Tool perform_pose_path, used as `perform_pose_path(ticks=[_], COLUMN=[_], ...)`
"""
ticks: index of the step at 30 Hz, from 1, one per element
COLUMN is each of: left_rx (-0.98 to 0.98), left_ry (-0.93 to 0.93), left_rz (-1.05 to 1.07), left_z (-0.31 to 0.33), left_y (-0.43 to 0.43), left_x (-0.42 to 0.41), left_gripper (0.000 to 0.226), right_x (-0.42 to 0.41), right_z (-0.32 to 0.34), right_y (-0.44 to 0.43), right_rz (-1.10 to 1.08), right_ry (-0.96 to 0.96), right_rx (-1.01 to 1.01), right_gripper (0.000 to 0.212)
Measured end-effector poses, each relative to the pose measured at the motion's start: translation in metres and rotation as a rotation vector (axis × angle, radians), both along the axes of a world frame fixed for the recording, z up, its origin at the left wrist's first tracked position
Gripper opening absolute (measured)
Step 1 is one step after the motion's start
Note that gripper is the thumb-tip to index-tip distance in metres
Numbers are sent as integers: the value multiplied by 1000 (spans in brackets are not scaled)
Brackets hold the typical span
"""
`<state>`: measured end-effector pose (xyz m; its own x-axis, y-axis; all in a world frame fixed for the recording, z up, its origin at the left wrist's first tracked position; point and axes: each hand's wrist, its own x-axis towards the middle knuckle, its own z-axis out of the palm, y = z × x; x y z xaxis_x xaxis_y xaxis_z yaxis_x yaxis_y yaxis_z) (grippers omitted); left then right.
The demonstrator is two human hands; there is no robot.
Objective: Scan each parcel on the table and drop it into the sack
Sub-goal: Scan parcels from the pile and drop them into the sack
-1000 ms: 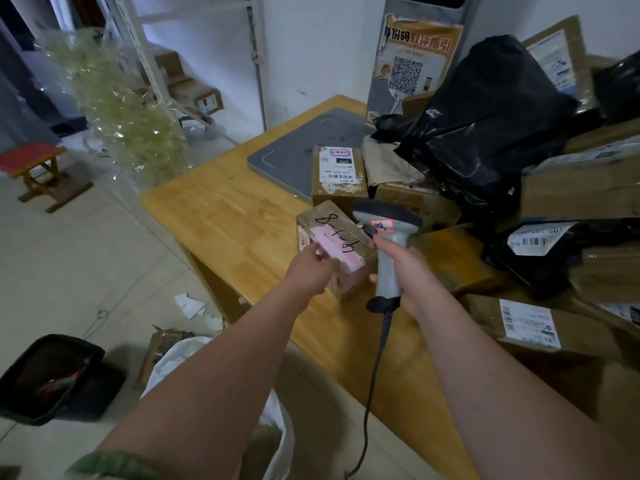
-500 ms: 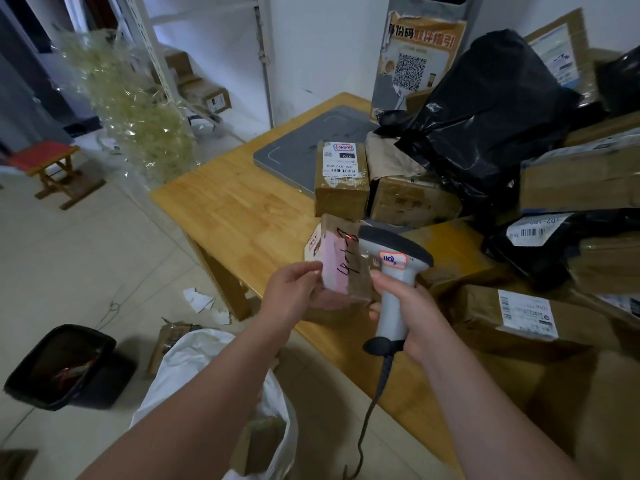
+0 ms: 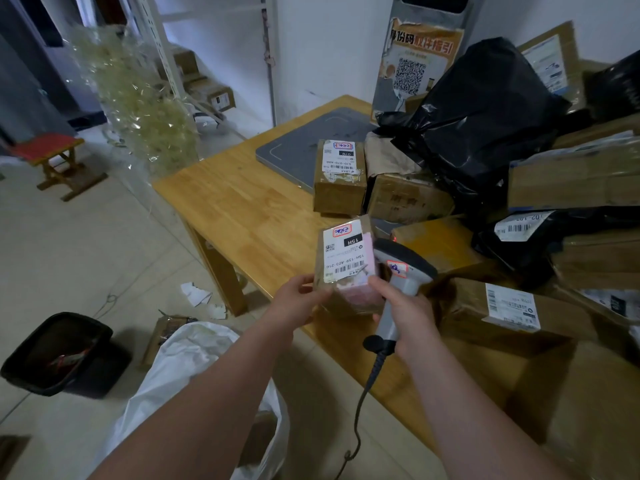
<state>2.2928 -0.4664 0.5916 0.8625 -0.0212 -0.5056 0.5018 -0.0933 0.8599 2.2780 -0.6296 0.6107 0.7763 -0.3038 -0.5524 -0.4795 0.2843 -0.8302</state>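
The small cardboard parcel, held in the air by the near edge of the table, has been turned since half a second ago: its white printed label now faces the camera where the pen-marked brown side showed. The left hand pinches its lower left corner, and the right hand is wrapped round the handle of the grey plastic scanner, black cable hanging. Below, the crinkled white sack gapes on the floor beside the smooth wooden table, piled with glossy black bags and taped brown boxes.
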Motion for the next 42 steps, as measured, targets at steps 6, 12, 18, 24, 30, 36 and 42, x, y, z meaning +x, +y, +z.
perform_pose_path(ticks=[6, 12, 18, 24, 30, 36, 42], left_rx=[-258, -490, -389, -324, -337, -296, -295], left_ry=[98, 96, -74, -160, -195, -216, -211], left_rz=[95, 121, 148, 223, 299, 305, 313], left_z=[9, 19, 29, 32, 32, 28, 26], left_y=[0, 5, 13, 28, 47, 56, 62], left_x=[-7, -12, -14, -14, -14, -15, -19], left_gripper=[30, 79, 63, 83, 83, 69, 75], right_x=[-5, -12, -14, -25, -44, -52, -56], right_z=[4, 16, 36, 45, 65, 69, 75], right_y=[-7, -6, -5, -8, -12, -11, -9], right_rz=[-15, 50, 36, 84, 452, 504, 535], right_ry=[51, 9, -119, -222, -281, -303, -323], right_rx=[140, 154, 38, -226, -351, -420, -434], right_gripper=[23, 21, 30, 14, 14, 10, 11])
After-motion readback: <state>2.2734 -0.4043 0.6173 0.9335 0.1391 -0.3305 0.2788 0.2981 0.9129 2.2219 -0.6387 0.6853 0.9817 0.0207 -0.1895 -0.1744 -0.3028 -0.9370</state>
